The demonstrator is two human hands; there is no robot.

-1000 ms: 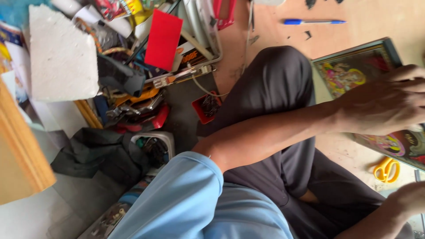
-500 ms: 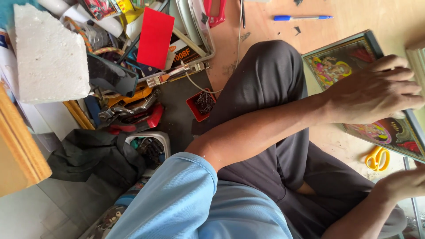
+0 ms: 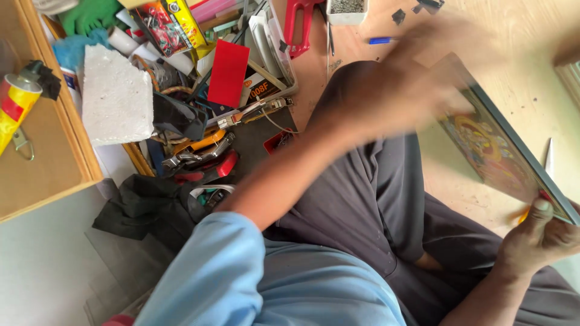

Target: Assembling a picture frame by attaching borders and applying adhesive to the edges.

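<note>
You wore a light blue shirt (image 3: 314, 290) of plain, smooth cloth, its short sleeve (image 3: 223, 265) ending in a loose, rounded hem just above the elbow, so your forearm (image 3: 284, 181) showed bare below it. Your trousers (image 3: 374, 199) were dark grey, thin and soft, creased in long folds along the thigh and bunched at the knee. Your left hand (image 3: 417, 84) was bare and came out blurred; your right hand (image 3: 538, 238) was bare too, its short thumbnail plain to see.
</note>
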